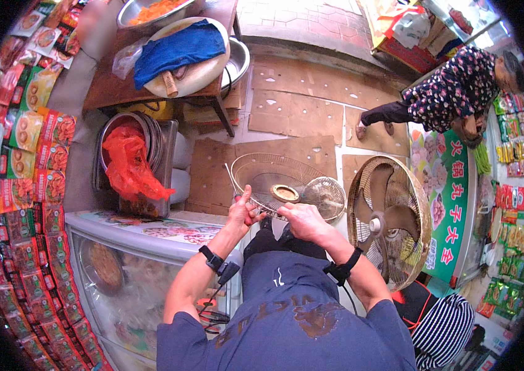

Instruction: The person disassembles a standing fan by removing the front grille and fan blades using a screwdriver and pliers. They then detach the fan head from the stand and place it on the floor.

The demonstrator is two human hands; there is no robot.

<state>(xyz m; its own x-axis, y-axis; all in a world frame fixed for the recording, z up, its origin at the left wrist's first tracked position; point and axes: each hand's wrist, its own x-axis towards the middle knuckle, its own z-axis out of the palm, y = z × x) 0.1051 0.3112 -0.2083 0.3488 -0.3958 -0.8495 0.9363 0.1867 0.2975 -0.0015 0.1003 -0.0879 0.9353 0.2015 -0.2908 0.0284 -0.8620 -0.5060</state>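
Note:
A round wire fan guard [256, 172] with a tan centre disc is in front of my body, above the cardboard floor. My left hand [243, 211] is closed at its near left rim, thumb pointing up. At the near rim, just right of the left hand, my right hand [307, 221] is closed with its knuckles up; its fingertips are partly hidden. Right of my right hand stands a large fan [374, 225], its brown blades exposed inside a wire rear cage. A rounded wire mesh shape [327, 196] shows at the guard's right end.
A glass-sided freezer [141, 221] stands at my left, beside hanging food packets [33, 204]. Beyond it are a pot with a red plastic bag [127, 151] and a table with a blue cloth [181, 51]. Another person [450, 93] stands far right, near a green sign [444, 210].

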